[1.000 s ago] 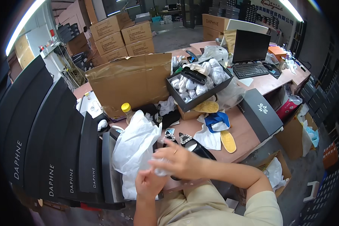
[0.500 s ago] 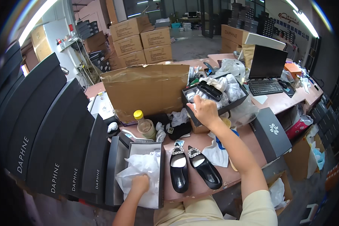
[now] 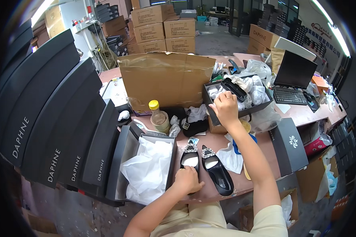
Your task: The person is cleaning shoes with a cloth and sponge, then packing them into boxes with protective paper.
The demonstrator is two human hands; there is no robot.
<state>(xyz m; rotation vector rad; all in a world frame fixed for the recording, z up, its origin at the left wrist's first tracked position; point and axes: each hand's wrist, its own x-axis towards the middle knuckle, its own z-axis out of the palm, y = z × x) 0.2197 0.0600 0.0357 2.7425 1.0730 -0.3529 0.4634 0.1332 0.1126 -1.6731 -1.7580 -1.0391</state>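
From here, the left shoe [image 3: 190, 160] could be tipped off the table [image 3: 208, 193] if it were tugged carelessly, since its heel end lies close to the near edge. It is set with its toe towards twelve o'clock; at three o'clock, just beside it, the right shoe [image 3: 218, 173] could be scratched if the jewelled buckles [image 3: 190, 147] were knocked together. At one o'clock, the black case [image 3: 233, 90] could be made to slide if the paper wads [image 3: 258, 95] beneath it were disturbed in the dark box [image 3: 210, 107]. The left hand [image 3: 187, 180] is brought in from seven o'clock, palm down, its fingers partly curled over the shoe's heel end and its thumb spread towards four o'clock; how firmly the shoe is gripped cannot be told. The right arm is stretched towards eleven o'clock; the right hand [image 3: 226, 109] is bent over the dark box's near side, fingers curled, and whether anything is held cannot be told.
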